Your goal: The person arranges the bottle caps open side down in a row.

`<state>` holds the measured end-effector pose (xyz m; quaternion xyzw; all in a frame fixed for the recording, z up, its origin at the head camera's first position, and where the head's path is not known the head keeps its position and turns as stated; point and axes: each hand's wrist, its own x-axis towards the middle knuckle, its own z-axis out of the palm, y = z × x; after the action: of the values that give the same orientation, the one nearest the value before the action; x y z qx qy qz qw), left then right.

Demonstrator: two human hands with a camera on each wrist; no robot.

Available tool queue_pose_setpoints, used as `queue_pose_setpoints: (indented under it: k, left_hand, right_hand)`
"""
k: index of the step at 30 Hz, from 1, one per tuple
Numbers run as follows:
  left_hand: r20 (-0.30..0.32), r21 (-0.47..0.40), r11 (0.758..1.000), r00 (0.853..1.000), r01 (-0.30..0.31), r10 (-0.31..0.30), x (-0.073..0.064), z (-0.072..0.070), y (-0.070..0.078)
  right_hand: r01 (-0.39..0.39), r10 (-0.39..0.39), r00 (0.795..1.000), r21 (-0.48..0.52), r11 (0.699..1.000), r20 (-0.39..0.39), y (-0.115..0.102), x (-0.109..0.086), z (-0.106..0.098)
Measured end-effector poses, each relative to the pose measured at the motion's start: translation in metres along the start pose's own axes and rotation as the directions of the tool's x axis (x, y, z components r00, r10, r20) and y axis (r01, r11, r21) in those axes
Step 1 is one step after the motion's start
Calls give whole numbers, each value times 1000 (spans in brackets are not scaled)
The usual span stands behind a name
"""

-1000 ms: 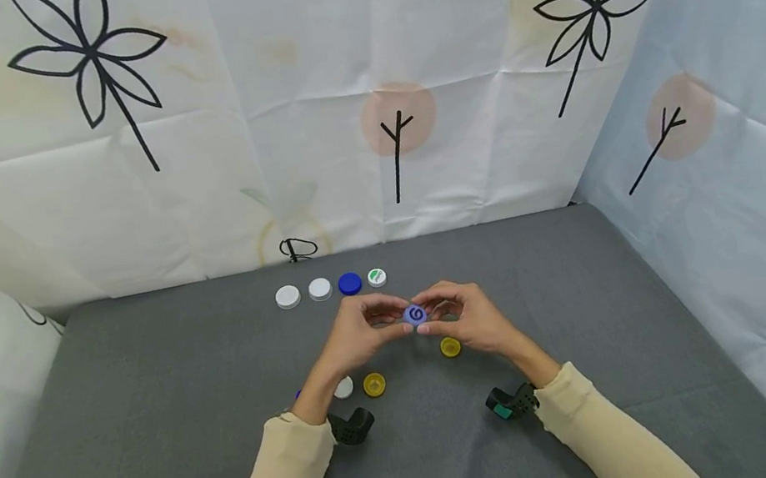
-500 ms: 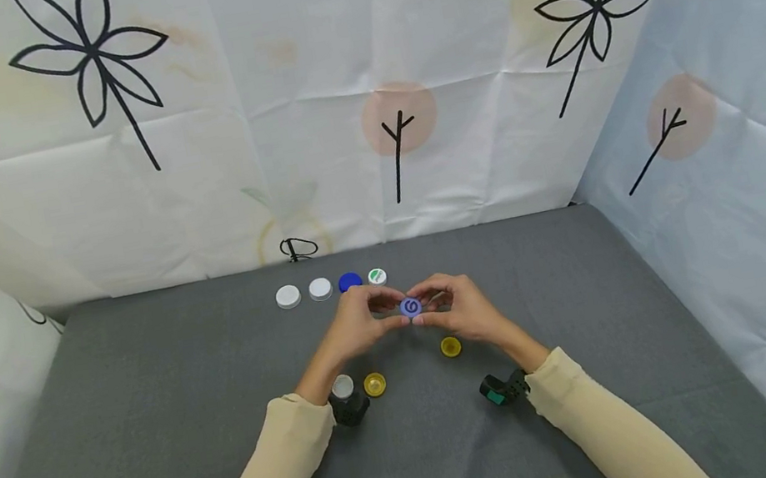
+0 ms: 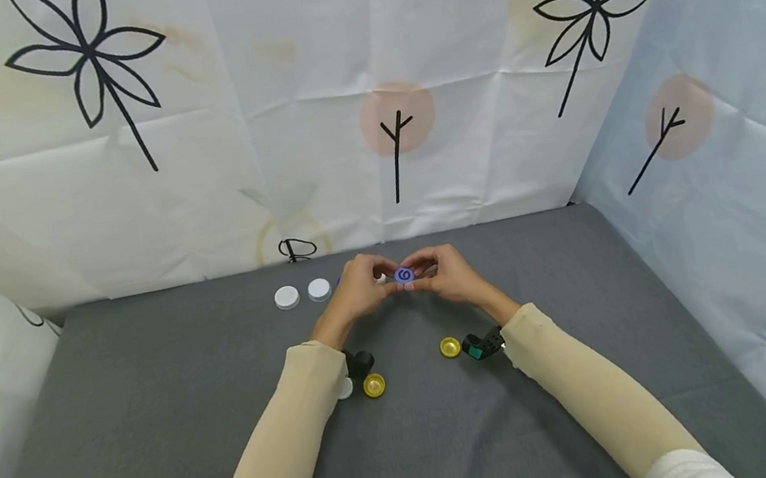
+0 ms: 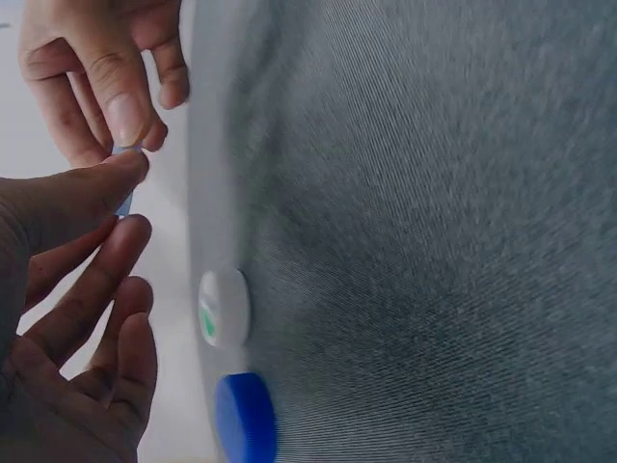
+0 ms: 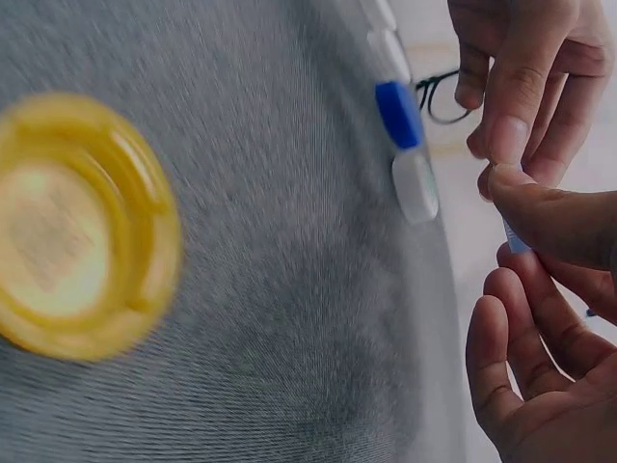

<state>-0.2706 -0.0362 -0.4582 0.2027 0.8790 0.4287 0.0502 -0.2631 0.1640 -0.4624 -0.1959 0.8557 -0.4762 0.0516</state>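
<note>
A light blue bottle cap [image 3: 403, 275] with a dark swirl on its top is held between both hands above the far part of the table. My left hand [image 3: 361, 287] pinches it from the left with thumb and fingertips. From the other side, my right hand [image 3: 451, 274] pinches the same cap, the thumbs nearly meeting. Both wrist views show only a sliver of the cap [image 4: 125, 204] between the fingers. Close to the left hand on the cloth are a white cap with a green mark [image 4: 225, 309] and a dark blue cap [image 4: 246, 420], mostly hidden in the head view.
Two white caps [image 3: 287, 297] continue the back row to the left. Nearer lie a yellow cap [image 3: 450, 347] by the right wrist and another yellow cap [image 3: 374, 385] by the left. A white cap [image 3: 345, 389] is partly behind the left sleeve. Fabric walls enclose the grey table [image 3: 159, 446].
Both hands have moved away from the body toward the back row, carrying the light blue cap between them. The left hand now covers most of the dark blue and green-marked caps.
</note>
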Motion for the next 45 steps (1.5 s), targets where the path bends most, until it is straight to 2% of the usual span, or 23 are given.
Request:
queue_pose_setpoints:
  k: [5, 10, 13, 19, 28, 34, 40, 45]
  left_hand:
    - [-36, 82, 996, 999, 28, -25, 9, 2, -6]
    - [-51, 155, 983, 994, 100, -94, 12, 3, -9]
    - [-51, 174, 977, 992, 126, -118, 12, 3, -11]
    - [-68, 158, 976, 987, 151, -142, 9, 1, -12]
    - [-106, 121, 982, 986, 142, -129, 2, -6, -11]
    - [-140, 82, 992, 986, 100, -88, -5, -8, -11]
    - [-142, 10, 1000, 990, 17, -15, -18, -10, -10]
    - [-117, -22, 1000, 993, 4, -7, -34, -7, 0]
  right_hand:
    - [-41, 41, 999, -68, 997, -1, 6, 14, 0]
    - [-56, 58, 998, -121, 991, 9, 10, 23, 2]
    - [-77, 81, 996, -140, 987, 22, 12, 26, 4]
    - [-130, 134, 991, -171, 977, 17, 16, 29, 6]
    - [-118, 128, 992, -265, 957, 21, 16, 34, 10]
    - [-122, 133, 991, -295, 948, 16, 15, 34, 12]
    - [-128, 128, 992, -258, 958, -15, 14, 26, 9]
    - [-89, 83, 996, -218, 972, -37, 11, 13, 3]
